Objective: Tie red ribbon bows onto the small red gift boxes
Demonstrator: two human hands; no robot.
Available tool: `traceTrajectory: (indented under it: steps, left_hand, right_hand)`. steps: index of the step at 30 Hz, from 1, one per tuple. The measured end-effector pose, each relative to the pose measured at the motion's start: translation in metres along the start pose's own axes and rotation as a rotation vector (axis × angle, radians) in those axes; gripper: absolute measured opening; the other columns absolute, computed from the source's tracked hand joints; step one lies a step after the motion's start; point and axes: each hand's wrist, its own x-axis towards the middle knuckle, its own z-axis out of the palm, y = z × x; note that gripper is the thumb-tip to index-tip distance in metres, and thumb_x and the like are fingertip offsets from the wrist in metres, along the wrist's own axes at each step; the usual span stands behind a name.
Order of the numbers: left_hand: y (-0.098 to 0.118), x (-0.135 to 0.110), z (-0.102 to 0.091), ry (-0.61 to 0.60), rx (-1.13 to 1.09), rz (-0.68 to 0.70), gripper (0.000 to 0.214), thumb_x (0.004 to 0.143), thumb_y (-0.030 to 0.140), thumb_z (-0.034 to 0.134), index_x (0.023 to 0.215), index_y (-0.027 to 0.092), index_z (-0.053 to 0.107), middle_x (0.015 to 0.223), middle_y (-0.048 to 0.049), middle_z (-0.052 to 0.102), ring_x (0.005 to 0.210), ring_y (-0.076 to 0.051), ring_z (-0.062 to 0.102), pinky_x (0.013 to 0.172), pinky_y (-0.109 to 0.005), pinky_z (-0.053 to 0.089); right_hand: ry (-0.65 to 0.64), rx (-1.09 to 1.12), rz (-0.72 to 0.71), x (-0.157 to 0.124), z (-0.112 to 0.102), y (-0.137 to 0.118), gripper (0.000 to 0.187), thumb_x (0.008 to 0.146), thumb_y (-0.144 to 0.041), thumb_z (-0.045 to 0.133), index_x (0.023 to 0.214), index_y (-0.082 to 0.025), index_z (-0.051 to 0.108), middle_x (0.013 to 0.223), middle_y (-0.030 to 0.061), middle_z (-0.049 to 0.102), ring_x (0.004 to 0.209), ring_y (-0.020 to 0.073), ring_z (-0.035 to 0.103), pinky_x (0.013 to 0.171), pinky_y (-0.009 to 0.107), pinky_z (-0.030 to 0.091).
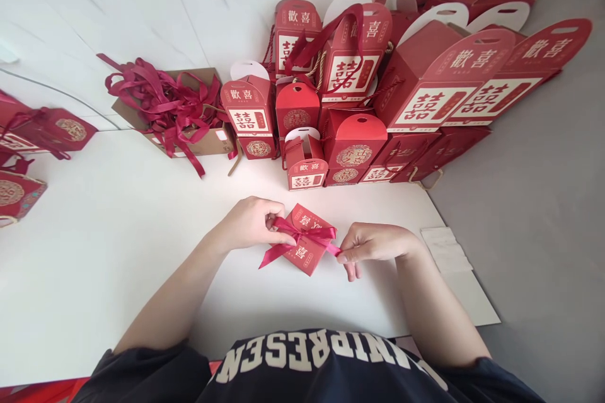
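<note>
Left hand (250, 223) and right hand (375, 244) apart, each pinching slippery satin ribbon (314, 234) on a light, stiff red card box (300, 255) at 12 o'clock; take the box by its edges.

Small gift box (302, 255) lies on the table (94, 264), ribbon (307, 234) across it, between left hand (250, 223) and right hand (378, 244). Behind it: stacked gift boxes (352, 138) against the wall (118, 0). Left of stack: cardboard carton (208, 145) holding loose ribbons (161, 101). Farther left: gift bags (45, 129). Right of right hand: paper sheets (444, 249) on the table.
</note>
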Motion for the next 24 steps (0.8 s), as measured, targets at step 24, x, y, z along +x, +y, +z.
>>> traceTrajectory:
  steps: [24]
  left_hand:
    - [0.008,-0.015,-0.012,-0.448,-0.178,-0.199,0.026,0.076,0.043,0.070,0.069,0.018,0.076,0.058,0.0002,0.061,0.050,-0.011,0.044,0.047,-0.023,0.031]
  right_hand:
    - [0.584,0.093,-0.490,0.018,0.003,-0.005,0.036,0.094,-0.042,0.059,0.069,-0.017,0.067,0.138,0.0088,0.057,0.123,0.0266,0.056,0.100,0.041,0.044]
